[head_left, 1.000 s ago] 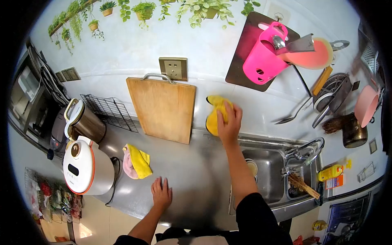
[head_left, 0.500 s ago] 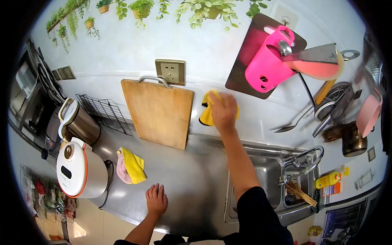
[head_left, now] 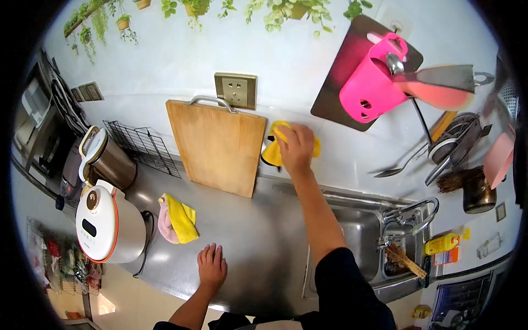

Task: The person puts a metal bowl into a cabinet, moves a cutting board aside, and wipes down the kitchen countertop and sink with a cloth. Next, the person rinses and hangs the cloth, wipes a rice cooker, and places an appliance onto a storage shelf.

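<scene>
My right hand (head_left: 298, 147) presses a yellow cloth (head_left: 279, 131) with a dark edge flat to the white wall, just right of the wooden cutting board (head_left: 216, 146). Its fingers are bent over the cloth. Down on the steel countertop (head_left: 253, 231), my left hand (head_left: 212, 267) lies flat near the front edge with nothing in it. A second cloth (head_left: 177, 219), pink and yellow, rests folded on the counter, beyond my left hand and a little to its left.
A white rice cooker (head_left: 113, 223), a metal kettle (head_left: 113, 162) and a black wire rack (head_left: 143, 146) stand at left. To the right are the sink (head_left: 357, 225) with its faucet (head_left: 423, 217), and a pink utensil holder (head_left: 371, 85) on the wall. A socket (head_left: 236, 91) is above the board.
My right hand and the yellow cloth have shifted slightly left along the wall, closer to the cutting board. The whole view has tilted a little. My left hand stays on the counter.
</scene>
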Tool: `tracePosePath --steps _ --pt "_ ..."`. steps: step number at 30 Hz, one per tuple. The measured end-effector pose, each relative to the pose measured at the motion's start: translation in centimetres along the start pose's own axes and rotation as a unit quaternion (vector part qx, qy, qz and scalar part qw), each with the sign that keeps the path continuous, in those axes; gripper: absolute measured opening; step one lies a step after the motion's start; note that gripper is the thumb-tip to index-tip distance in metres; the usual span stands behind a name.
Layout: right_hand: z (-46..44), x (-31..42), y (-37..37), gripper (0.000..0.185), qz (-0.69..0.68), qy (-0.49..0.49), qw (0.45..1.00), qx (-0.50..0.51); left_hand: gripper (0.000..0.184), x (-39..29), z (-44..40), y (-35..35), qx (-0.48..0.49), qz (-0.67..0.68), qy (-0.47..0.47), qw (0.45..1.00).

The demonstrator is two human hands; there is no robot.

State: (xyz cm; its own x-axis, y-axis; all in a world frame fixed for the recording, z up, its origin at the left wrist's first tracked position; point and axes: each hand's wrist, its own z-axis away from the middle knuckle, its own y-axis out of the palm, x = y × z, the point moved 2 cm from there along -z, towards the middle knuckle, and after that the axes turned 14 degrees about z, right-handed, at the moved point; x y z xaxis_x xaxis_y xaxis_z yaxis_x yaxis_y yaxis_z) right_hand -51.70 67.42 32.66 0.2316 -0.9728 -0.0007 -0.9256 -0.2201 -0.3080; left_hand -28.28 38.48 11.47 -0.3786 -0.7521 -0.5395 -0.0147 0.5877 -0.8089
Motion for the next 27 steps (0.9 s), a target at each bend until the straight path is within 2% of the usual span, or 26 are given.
tracePosePath --steps 2,4,5,7,11,14,18,21,23,25,27 --pt "3.2 -0.1 2.6 0.023 0.033 -0.025 0.999 0.005 0.046 0.4 0.0 0.1 0.009 -0.004 -0.004 1.000" --pt "6.9 0.8 3.7 0.016 0.015 -0.069 0.993 0.089 0.046 0.4 0.1 0.7 0.016 -0.004 -0.008 1.000" --pt "9.0 0.7 3.6 0.016 0.018 -0.066 0.994 0.090 0.046 0.4 0.1 0.7 0.013 -0.001 -0.004 1.000" --pt "12.1 1.1 3.8 0.013 0.036 -0.056 0.979 0.194 0.046 0.8 0.3 0.5 0.011 -0.002 0.001 1.000" --pt "11.2 0.1 3.3 0.015 0.094 -0.017 0.983 0.158 0.047 0.5 -0.2 0.5 0.016 -0.009 -0.014 1.000" --pt "9.9 1.5 3.6 0.014 0.048 0.013 0.991 0.122 0.046 0.4 0.2 0.7 0.019 -0.006 -0.011 1.000" --pt "16.6 -0.2 4.3 0.015 0.052 -0.038 0.968 0.243 0.046 0.4 0.0 0.6 0.016 -0.010 -0.007 1.000" --pt "18.2 -4.0 1.7 0.018 0.117 -0.051 0.961 0.244 0.046 0.3 0.0 0.4 0.012 -0.005 0.003 1.000" --pt "19.2 -8.3 -0.5 0.023 0.070 0.201 0.917 0.338 0.046 0.4 0.0 0.3 0.007 0.000 0.005 1.000" --pt "20.6 -12.4 -4.1 0.025 0.186 0.108 0.938 0.273 0.046 0.5 0.1 0.4 0.007 -0.004 0.001 1.000" --pt "19.9 -14.2 -7.4 0.024 0.074 0.247 0.908 0.331 0.046 0.3 0.0 0.2 0.007 -0.004 -0.001 1.000"
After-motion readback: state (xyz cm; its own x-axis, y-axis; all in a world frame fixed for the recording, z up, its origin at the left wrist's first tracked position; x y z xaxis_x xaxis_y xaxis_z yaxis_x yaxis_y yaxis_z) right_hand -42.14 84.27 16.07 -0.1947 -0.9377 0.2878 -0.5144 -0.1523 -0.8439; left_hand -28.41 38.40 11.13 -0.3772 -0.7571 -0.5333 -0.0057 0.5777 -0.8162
